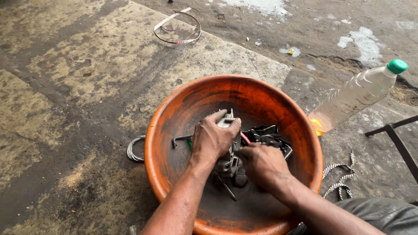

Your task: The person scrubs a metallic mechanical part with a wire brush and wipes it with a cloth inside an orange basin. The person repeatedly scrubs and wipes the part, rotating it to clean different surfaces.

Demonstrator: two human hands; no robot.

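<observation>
Left hand [214, 140] and right hand [261, 163] each grip the grey metal part [229, 163] — inside the orange basin [174, 113].

Both forearms are stretched forward from the lower edge of the view, converging toward the middle. The left hand [213, 139] is laid palm down, its fingers curled over and closed in a firm grasp, knuckles raised. The right hand [261, 163] is drawn in just beside it, fist-like, the thumb pointed toward the left hand. Both wrists are held nearly straight, the skin darkened with grime.
</observation>
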